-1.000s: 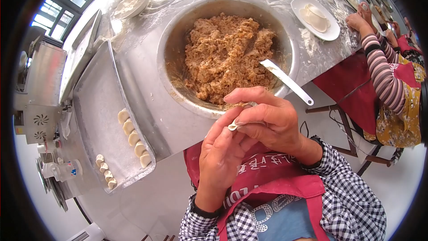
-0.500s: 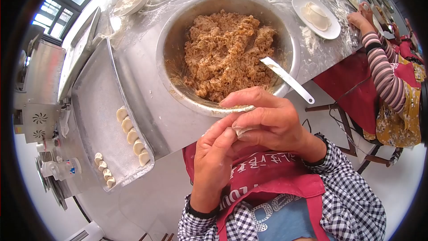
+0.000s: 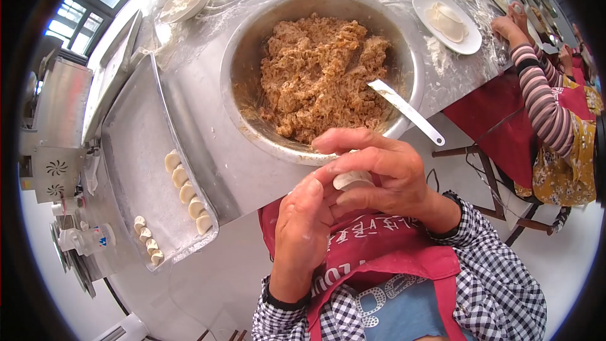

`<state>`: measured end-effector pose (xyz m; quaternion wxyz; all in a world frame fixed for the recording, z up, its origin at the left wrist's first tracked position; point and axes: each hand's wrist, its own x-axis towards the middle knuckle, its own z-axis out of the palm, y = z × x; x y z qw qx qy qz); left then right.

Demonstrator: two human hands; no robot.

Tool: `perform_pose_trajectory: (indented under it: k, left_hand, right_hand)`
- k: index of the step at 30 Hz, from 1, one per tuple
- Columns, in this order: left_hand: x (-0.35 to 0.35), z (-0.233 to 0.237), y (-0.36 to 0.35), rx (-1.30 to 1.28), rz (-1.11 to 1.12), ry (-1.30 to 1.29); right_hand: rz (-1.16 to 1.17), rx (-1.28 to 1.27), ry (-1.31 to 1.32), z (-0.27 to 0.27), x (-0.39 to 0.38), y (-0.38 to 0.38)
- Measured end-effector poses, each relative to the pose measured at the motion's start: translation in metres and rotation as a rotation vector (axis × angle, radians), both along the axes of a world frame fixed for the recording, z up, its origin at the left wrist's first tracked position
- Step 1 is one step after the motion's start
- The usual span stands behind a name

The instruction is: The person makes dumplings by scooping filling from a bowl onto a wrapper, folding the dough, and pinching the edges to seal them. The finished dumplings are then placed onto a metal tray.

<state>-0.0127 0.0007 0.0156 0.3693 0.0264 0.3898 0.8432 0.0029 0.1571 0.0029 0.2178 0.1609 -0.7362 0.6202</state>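
A small pale dumpling [image 3: 352, 180] sits between the thumb and curled fingers of my right hand [image 3: 391, 173], just in front of the bowl's near rim. My left hand [image 3: 302, 218] is closed against its left end, fingertips meeting those of my right hand; part of the dumpling is hidden by the fingers. Beyond my hands stands a large metal bowl [image 3: 235, 44] holding brown minced filling [image 3: 322, 76]. A white-handled spreader [image 3: 407, 112] leans in the filling, its handle sticking out over the right rim.
At left a metal tray [image 3: 136, 120] bears two short rows of dumplings [image 3: 187, 193]. A white plate [image 3: 470, 41] with dough wrappers [image 3: 445, 22] lies at right. A floury dish [image 3: 187, 0] stands at back left. A co-worker's hands [image 3: 511, 28] are at the right table edge.
The dumpling has turned in my fingers, and its pale side now shows more plainly. My left thumb has drawn back slightly from it.
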Motion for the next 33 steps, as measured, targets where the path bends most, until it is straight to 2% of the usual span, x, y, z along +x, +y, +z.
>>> perform_pose_trajectory:
  k: [5, 9, 12, 14, 20, 21, 23, 27, 30, 32, 33]
  left_hand:
    - [0.001, 0.002, 0.002, -0.017, -0.006, -0.001]
    - [0.000, 0.003, 0.001, 0.000, -0.016, -0.001]
    - [0.000, 0.006, 0.000, -0.067, -0.026, 0.003]
    - [0.000, 0.004, 0.000, -0.007, -0.068, 0.043]
    - [0.001, 0.004, 0.002, -0.015, -0.024, -0.006]
    - [0.002, 0.004, 0.001, -0.015, -0.025, -0.006]
    - [0.003, 0.005, 0.000, -0.031, 0.009, -0.013]
    - [0.003, 0.003, 0.004, -0.024, 0.000, 0.009]
    - [0.003, 0.002, 0.005, -0.039, 0.007, 0.002]
    - [0.003, 0.005, 0.006, -0.045, 0.066, -0.031]
    - [0.002, 0.004, 0.006, -0.045, 0.068, -0.030]
  right_hand:
    - [0.141, -0.047, -0.058, -0.009, 0.000, 0.007]
    - [0.120, -0.089, -0.130, -0.002, 0.002, 0.003]
    - [0.045, -0.009, -0.036, 0.002, -0.001, 0.003]
    - [0.157, 0.048, 0.004, -0.002, -0.002, 0.010]
    - [0.140, 0.143, 0.095, -0.002, -0.006, 0.011]
    - [0.140, 0.143, 0.095, 0.000, -0.005, 0.008]
    - [0.041, -0.062, -0.062, 0.004, -0.001, -0.002]
    - [0.130, -0.013, -0.037, -0.004, -0.002, 0.008]
    - [0.152, 0.106, 0.106, -0.003, -0.005, 0.008]
    - [0.069, 0.004, -0.109, 0.009, 0.000, 0.002]
    - [0.071, 0.004, -0.108, 0.009, 0.000, 0.002]
